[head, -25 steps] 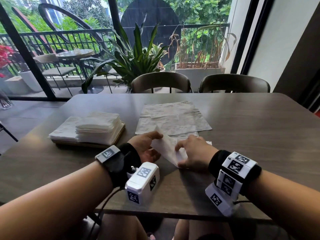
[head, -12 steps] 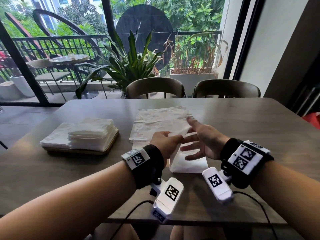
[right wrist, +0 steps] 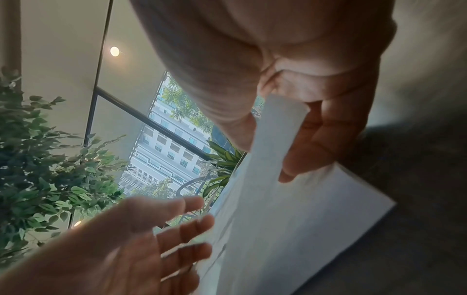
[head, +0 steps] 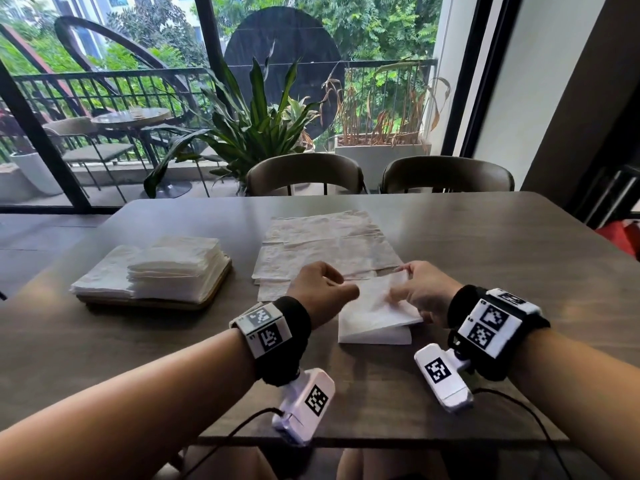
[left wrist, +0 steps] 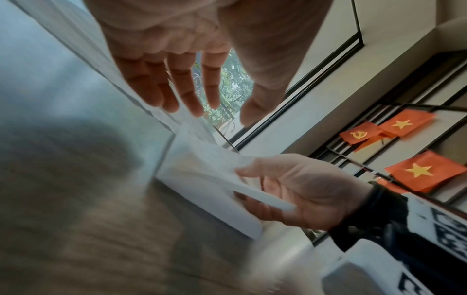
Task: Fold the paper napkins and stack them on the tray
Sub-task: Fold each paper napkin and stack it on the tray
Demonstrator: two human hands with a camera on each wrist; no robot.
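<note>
A folded white napkin [head: 372, 318] lies on the table in front of me. My right hand [head: 407, 284] pinches its upper layer [right wrist: 280, 127] between thumb and fingers and holds that flap raised off the lower part [left wrist: 202, 179]. My left hand [head: 343, 289] hovers at the napkin's left edge with its fingers [left wrist: 188, 95] fairly straight and nothing in them. Behind the hands lies a spread pile of unfolded napkins [head: 325, 240]. At the left, a wooden tray [head: 207, 296] carries a stack of folded napkins [head: 176, 268].
The dark wooden table [head: 502, 265] stretches bare to the right. Two chairs [head: 304, 174] stand at its far side, with a potted plant [head: 256, 129] and a glass wall behind. Small red flags [left wrist: 424, 171] hang on a rack at the right.
One second ago both hands pressed the napkin flat. Half a second ago the right hand was open above it; now it pinches the upper layer and lifts it. The left hand has drawn slightly left.
</note>
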